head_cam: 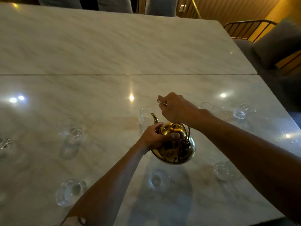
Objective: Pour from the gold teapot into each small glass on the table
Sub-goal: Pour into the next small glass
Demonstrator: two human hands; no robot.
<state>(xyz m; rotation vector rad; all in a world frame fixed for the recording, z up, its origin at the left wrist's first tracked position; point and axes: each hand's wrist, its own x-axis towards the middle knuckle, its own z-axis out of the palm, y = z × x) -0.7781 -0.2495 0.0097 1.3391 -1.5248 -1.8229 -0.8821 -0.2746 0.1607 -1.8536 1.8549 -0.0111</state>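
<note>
The gold teapot [175,149] hangs above the marble table [114,51], tilted with its spout [154,118] pointing at a small clear glass [145,115]. My right hand [176,108] grips the teapot's tall handle from above. My left hand [157,136] holds the pot's lid and shoulder, thumb across the lid. Several more small glasses stand around: one at the left [69,128], one at front left [70,192], one below the pot [158,179], one at front right [225,170], and two at the far right [206,106] [241,110]. No stream of liquid is visible.
A further glass [5,143] sits at the left edge. Grey upholstered chairs with gold frames [268,44] stand beyond the table's right side and far end. A seam [97,74] crosses the tabletop. Bright lamp reflections dot the polished surface.
</note>
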